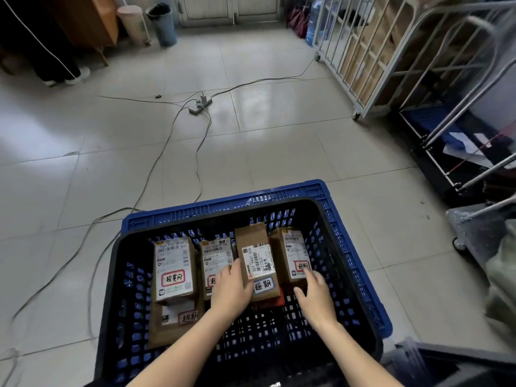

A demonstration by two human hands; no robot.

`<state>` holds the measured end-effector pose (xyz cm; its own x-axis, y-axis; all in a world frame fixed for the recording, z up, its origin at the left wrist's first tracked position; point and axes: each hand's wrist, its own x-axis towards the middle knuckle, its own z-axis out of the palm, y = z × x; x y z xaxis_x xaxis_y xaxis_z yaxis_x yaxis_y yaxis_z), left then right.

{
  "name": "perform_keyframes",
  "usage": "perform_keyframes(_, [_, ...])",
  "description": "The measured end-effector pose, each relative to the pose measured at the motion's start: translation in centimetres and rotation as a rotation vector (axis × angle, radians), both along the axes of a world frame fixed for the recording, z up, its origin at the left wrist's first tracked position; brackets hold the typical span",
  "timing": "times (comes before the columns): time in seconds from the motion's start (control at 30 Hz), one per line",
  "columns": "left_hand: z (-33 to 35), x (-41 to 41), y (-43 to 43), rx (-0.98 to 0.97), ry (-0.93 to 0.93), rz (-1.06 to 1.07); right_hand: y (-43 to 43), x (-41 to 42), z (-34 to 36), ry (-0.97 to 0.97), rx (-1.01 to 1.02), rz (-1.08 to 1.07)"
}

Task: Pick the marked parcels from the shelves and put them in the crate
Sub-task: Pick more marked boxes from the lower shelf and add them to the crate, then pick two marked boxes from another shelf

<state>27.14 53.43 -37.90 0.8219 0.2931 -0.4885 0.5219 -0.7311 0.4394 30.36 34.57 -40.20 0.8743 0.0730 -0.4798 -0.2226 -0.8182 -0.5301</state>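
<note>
Both forearms enter from the bottom edge, hands down inside the black crate (pixel 109 277). Left hand (pixel 231 290): palm down, fingers (pixel 233 270) straight and close together, lying along the left edge of the middle parcel (pixel 258 263) and resting on the second parcel (pixel 216 256). No clear grip; the thumb is hard to make out against the box. Right hand (pixel 317 296): fingers (pixel 311 276) spread and lightly bent, tips touching the near end of the right parcel (pixel 291 254), holding nothing.

Middle parcel: brown box, tilted, overlapping its neighbours, white shipping label plus a blue-bordered handwritten tag. A red item (pixel 277 301) shows under its near end. Right and second parcels carry red-bordered tags. Far-left parcel (pixel 174 268), red-bordered tag, lies flat beside the second. A fifth parcel (pixel 173 324) lies partly beneath it, nearer the camera.

The black crate sits nested in a blue crate (pixel 223 205) on the tiled floor (pixel 279 135). Beyond: power strip (pixel 199 106) with cables trailing toward the crates. Two bins (pixel 163 23) by the far wall. White wheeled cage trolley (pixel 363 60) at right, holding cardboard.
</note>
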Motion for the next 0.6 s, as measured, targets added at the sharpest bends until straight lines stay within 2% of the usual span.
perform_keyframes(0.1, [0.9, -1.2, 0.2, 0.154, -0.051, -0.190, -0.1, -1.3, 1.3, -0.053, -0.157, 0.139])
perform_keyframes(0.23, [2.1, -2.8, 0.4, 0.216, -0.090, -0.344, -0.3, -3.5, 3.0, -0.134, -0.259, 0.200])
perform_keyframes(0.6, [4.8, -9.1, -0.4, 0.249, -0.161, -0.615, -1.4, -13.7, 7.9, -0.247, -0.316, 0.022])
